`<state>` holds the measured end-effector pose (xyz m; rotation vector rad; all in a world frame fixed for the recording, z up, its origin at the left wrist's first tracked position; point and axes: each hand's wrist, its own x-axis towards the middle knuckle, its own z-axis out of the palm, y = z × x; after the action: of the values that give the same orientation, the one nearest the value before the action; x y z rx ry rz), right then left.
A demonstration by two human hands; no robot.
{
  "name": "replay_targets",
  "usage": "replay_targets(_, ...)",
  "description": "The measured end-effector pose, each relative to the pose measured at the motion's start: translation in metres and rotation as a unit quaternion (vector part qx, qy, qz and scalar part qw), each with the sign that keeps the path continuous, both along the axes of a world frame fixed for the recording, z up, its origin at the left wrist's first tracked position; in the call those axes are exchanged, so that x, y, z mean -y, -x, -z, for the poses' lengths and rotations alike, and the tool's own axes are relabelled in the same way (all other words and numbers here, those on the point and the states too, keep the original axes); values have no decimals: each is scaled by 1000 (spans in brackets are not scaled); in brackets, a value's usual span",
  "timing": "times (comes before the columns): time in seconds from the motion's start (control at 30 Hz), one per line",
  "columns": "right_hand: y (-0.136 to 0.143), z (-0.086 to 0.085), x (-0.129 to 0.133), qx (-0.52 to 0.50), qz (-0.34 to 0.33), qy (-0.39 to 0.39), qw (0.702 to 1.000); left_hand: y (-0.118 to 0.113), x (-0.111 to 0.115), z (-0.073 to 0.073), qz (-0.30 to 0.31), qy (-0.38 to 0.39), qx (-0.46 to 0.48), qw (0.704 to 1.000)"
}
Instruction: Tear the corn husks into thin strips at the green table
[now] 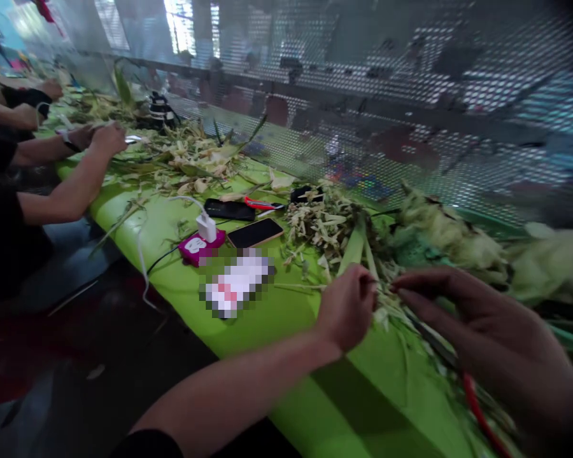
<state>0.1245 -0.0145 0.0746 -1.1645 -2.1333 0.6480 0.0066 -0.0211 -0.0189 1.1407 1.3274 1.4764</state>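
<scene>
My left hand (346,308) is closed above the green table (286,331), with the lower end of a long pale-green leaf bundle (354,247) at its fingers. Close by on the right, my right hand (477,324) has its thumb and index fingertips pinched together; what they hold, if anything, is too small to make out. A small gap separates the two hands. Loose plant scraps (322,222) lie heaped just behind them. Below my right hand, a red curved handle (480,410) shows among thin leaf strips.
Phones (255,233), a magenta power socket (201,245) with a white charger, and a red cutter (262,203) lie left of my hands. A perforated metal screen (363,127) runs behind. Pale plant bundles (449,229) sit at right. Other people's hands (107,140) work at far left.
</scene>
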Motion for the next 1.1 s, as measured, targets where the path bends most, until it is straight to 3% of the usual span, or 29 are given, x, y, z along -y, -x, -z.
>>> replay_targets(0.1,-30,5,-7,-17,58,9,998,-2,-3,1,-6,-22,21,1000)
replay_targets(0.27,-51,15,-13,-26,42,33,998,1,-3,-2,-17,-19,-2,1000)
replay_targets(0.47,-51,31,-16,-27,13,46,999,0,3,-10,-22,-11,-19,1000)
replay_targets(0.7,-50,48,-22,-65,23,49,996,-5,8,-10,-1,-14,-24,1000)
replay_targets(1.1,-49,49,-22,-51,5,49,997,-1,7,-15,12,3,-10,1000)
